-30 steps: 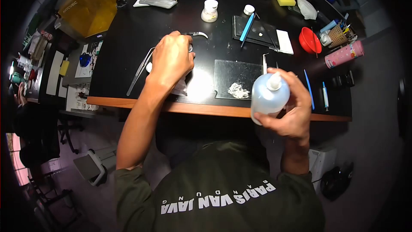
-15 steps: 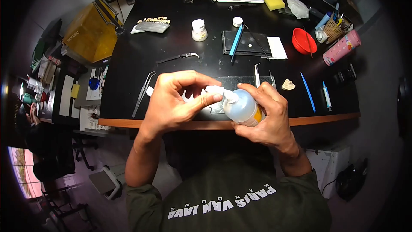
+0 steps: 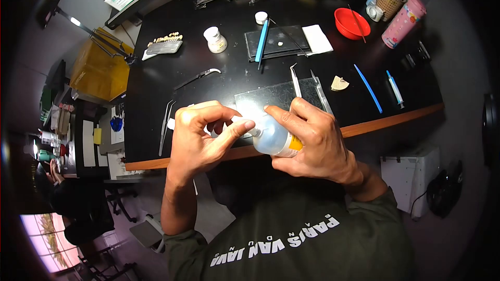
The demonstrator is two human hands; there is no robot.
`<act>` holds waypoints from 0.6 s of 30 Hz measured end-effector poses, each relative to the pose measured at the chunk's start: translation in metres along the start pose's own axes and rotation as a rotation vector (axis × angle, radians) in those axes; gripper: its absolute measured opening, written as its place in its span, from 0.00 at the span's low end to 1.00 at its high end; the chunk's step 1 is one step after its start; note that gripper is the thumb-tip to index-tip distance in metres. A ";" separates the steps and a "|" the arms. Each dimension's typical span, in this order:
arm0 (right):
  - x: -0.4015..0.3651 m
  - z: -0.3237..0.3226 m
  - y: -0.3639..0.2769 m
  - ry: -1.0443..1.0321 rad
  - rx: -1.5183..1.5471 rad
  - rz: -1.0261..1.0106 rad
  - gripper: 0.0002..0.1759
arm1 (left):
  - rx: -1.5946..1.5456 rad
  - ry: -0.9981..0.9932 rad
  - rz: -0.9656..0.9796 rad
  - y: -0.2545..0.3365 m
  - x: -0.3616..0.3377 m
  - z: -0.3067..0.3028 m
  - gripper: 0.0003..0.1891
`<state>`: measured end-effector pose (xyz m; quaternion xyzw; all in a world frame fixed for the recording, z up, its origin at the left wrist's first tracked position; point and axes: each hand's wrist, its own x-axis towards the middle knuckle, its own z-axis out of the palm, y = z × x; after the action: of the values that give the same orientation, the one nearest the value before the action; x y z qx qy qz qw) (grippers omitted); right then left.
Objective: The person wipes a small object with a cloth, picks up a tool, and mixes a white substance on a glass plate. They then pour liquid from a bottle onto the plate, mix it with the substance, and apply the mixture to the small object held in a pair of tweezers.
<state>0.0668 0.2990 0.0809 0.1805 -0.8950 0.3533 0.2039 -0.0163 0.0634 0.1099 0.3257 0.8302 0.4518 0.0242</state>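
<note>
My right hand (image 3: 315,143) is wrapped round a translucent squeeze bottle (image 3: 272,135) with a yellow label. The bottle is tilted, its neck pointing left toward my other hand. Between thumb and fingers, my left hand (image 3: 200,138) pinches a piece of white tissue (image 3: 239,119) against the bottle's tip. Much of the tissue is hidden by the fingers. Both hands are just above the table's front edge, over a glass slab (image 3: 271,93). Bent-tip tweezers (image 3: 296,82) and a pointed metal tool (image 3: 320,91) lie on or beside the slab.
On the black table are curved tweezers (image 3: 198,78), straight tweezers (image 3: 165,127), a white-lidded jar (image 3: 215,40), a red bowl (image 3: 346,25), a blue stick (image 3: 367,88), a syringe (image 3: 395,89) and a pink flask (image 3: 404,22). Another person's hands (image 3: 54,170) show at far left.
The head view has turned and shifted, so the table's items sit farther left and higher. Both hands keep hold of the bottle and tissue, with the bottle tip still at my left fingers.
</note>
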 end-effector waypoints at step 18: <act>-0.020 -0.015 0.018 0.015 0.171 0.036 0.43 | -0.012 -0.173 0.149 0.029 0.013 0.010 0.19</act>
<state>0.0790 0.3256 0.0710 0.1786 -0.8631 0.4334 0.1880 -0.0076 0.0891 0.1294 0.4242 0.7956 0.4278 0.0640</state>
